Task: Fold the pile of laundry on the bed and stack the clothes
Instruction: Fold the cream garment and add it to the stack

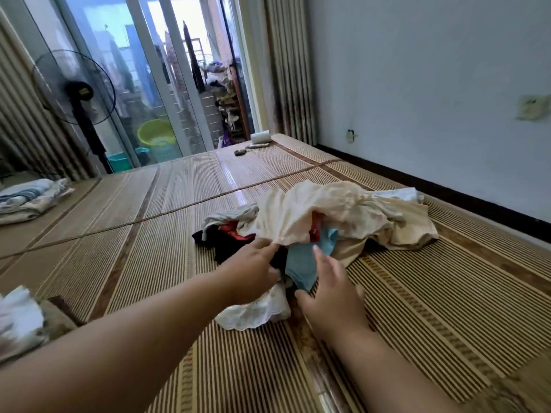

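Note:
A loose pile of laundry [322, 222] lies on the bed's bamboo mat [149, 228]. On top is a large cream garment [343, 213]; under it show a light blue piece [304, 263], red and black cloth, and a white lace-edged piece [256, 312] nearest me. My left hand [253, 269] rests on the near side of the pile, fingertips at the cream garment's hem; whether it grips the cloth is unclear. My right hand [331, 290] hovers over the blue piece with fingers spread, holding nothing.
Folded bedding [29, 198] lies at the far left of the mat, and white cloth [18, 320] at the near left edge. A small dark object and a white roll [261, 137] sit at the far end. A standing fan [77, 90] is beyond the bed, a wall on the right.

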Demonstrator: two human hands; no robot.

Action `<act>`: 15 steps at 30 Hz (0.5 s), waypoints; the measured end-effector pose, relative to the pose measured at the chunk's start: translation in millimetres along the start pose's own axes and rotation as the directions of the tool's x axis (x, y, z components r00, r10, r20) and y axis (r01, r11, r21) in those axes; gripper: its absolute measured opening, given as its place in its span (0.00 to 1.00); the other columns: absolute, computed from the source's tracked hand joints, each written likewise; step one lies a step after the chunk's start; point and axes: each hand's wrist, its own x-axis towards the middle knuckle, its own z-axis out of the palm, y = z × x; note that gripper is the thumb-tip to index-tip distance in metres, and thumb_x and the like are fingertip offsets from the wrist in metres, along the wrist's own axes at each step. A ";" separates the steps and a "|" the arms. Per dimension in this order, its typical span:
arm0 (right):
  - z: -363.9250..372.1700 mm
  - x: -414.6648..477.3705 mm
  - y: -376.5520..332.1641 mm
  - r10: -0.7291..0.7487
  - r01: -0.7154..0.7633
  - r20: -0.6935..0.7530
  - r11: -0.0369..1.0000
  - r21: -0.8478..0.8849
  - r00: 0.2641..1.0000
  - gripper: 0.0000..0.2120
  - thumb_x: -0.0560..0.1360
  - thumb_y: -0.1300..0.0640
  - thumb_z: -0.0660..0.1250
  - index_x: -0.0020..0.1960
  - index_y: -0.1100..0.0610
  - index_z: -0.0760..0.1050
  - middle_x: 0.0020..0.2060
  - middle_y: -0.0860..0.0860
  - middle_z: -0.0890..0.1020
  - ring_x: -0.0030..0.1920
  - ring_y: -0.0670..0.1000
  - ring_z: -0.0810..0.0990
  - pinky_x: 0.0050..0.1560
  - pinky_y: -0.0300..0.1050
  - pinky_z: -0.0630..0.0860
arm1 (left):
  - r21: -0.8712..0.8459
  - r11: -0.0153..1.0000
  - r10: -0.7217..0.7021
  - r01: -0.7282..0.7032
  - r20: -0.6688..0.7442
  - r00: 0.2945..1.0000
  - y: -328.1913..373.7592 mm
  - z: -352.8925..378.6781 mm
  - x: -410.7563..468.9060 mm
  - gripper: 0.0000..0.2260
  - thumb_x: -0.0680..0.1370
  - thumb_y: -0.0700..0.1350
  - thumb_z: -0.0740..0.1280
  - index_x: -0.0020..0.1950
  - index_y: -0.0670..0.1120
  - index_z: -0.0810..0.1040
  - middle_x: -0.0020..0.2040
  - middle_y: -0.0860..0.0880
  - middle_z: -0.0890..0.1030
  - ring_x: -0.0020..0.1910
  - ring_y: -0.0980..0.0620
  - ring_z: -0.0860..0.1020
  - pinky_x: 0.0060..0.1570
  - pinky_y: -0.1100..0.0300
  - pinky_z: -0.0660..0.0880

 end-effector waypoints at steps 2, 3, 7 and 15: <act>-4.8 -4.9 -3.7 -0.015 0.016 -0.055 1.000 0.025 0.998 0.41 0.74 0.41 0.65 0.78 0.45 0.44 0.75 0.51 0.57 0.73 0.52 0.62 0.69 0.59 0.61 | -0.004 1.000 0.013 -0.013 0.028 1.000 4.8 1.3 -42.9 0.31 0.80 0.50 0.62 0.80 0.52 0.51 0.78 0.54 0.54 0.76 0.54 0.56 0.72 0.62 0.55; -7.4 -9.2 -7.5 -0.024 0.025 -0.064 0.999 0.021 0.998 0.42 0.73 0.41 0.66 0.78 0.45 0.44 0.75 0.52 0.57 0.73 0.53 0.61 0.69 0.59 0.62 | -0.002 1.000 0.020 -0.020 0.033 0.999 6.9 -0.3 -66.6 0.31 0.80 0.51 0.61 0.80 0.53 0.49 0.79 0.56 0.52 0.76 0.56 0.55 0.71 0.63 0.54; -17.2 -26.2 -23.9 -0.098 0.092 -0.084 0.993 -0.070 0.992 0.36 0.73 0.52 0.66 0.77 0.47 0.53 0.75 0.55 0.56 0.73 0.57 0.59 0.70 0.60 0.58 | 0.049 0.999 0.005 -0.010 0.096 0.995 -2.2 -3.4 -140.7 0.31 0.81 0.52 0.60 0.79 0.55 0.47 0.79 0.58 0.49 0.76 0.58 0.52 0.67 0.68 0.48; -18.6 -56.2 -43.4 -0.125 0.144 0.117 0.974 -0.176 0.985 0.22 0.74 0.52 0.59 0.68 0.47 0.71 0.71 0.49 0.68 0.71 0.52 0.65 0.71 0.58 0.60 | 0.184 0.968 -0.241 0.172 0.488 0.839 -55.3 3.1 -240.3 0.22 0.80 0.53 0.62 0.74 0.55 0.66 0.72 0.54 0.69 0.68 0.54 0.70 0.68 0.54 0.67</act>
